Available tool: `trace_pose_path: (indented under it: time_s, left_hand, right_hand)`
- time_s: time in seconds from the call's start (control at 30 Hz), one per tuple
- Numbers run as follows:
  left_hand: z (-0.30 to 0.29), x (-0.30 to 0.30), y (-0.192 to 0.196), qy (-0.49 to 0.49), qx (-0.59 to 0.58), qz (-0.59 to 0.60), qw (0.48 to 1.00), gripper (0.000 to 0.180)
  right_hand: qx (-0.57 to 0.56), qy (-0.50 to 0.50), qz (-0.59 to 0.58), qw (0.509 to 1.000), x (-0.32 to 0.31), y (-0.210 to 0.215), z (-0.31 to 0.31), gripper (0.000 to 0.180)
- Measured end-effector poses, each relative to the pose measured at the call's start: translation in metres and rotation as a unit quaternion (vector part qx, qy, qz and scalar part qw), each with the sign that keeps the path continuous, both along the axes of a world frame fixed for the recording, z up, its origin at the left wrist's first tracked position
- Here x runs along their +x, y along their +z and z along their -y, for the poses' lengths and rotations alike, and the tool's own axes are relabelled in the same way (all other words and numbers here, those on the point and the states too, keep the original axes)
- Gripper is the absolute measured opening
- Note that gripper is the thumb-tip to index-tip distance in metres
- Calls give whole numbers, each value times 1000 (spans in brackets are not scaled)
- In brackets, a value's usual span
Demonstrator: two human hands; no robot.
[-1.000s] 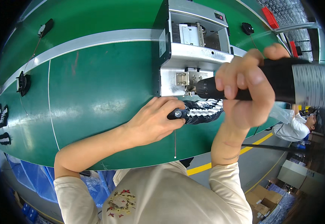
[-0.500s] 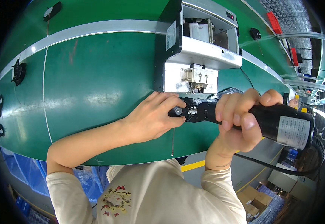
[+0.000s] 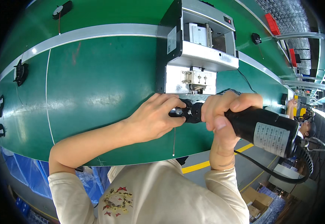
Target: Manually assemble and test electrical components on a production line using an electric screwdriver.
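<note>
My right hand (image 3: pixel 224 114) is wrapped around a black electric screwdriver (image 3: pixel 246 121), held nearly level. Its front end points left at a small black part (image 3: pixel 179 111) with a round silver piece. My left hand (image 3: pixel 155 115) pinches that part between thumb and fingers on the green bench top. Whether the screwdriver's bit touches the part I cannot tell. Below the part hangs a thin wire (image 3: pixel 174 143) with a white end. Just beyond both hands stands a metal screw feeder (image 3: pixel 207 59) with a bracketed outlet at its front.
Similar black parts with wires lie at left (image 3: pixel 20 72), far left (image 3: pixel 62 10) and far right (image 3: pixel 256 38). A silver rail (image 3: pixel 106 30) crosses the green bench (image 3: pixel 95 74). The screwdriver's black cord (image 3: pixel 271 171) loops at right. Another person (image 3: pixel 306 128) is in the right background.
My right hand has moved left with the screwdriver, bringing its front end closer to the black part. My left hand stays in nearly the same place. A person has come into view at right.
</note>
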State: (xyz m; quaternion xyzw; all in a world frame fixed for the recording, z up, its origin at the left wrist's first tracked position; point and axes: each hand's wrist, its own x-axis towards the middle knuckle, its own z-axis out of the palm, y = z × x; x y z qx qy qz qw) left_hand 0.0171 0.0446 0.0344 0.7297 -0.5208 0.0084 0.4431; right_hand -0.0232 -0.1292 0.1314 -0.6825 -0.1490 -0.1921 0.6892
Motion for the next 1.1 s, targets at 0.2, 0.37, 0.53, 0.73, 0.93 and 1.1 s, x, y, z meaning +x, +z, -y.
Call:
trace_pose_path:
  time_s: [0.2, 0.37, 0.53, 0.73, 0.93, 1.1]
  left_hand:
    - [0, 2, -3, -9, 3, 7, 1000, 22]
    - [2, 0, -2, -10, -1, 7, 1000, 19]
    - [1, 1, -4, -14, -3, 4, 1000, 19]
    - [-1, 1, -4, -21, 6, 0, 1000, 20]
    - [2, -1, -6, -1, -13, 9, 1000, 18]
    - [3, -1, -5, -4, -13, -1, 1000, 18]
  right_hand:
    - [38, 55, 52, 996, 9, 28, 14, 42]
    - [22, 53, 76, 995, 28, 48, 21, 42]
    - [38, -61, 49, 996, 42, 35, 3, 40]
    - [47, 12, 53, 997, 17, 32, 7, 39]
    - [100, -44, 8, 994, -18, 15, 1, 42]
    - [44, -68, -13, 997, -20, 7, -5, 39]
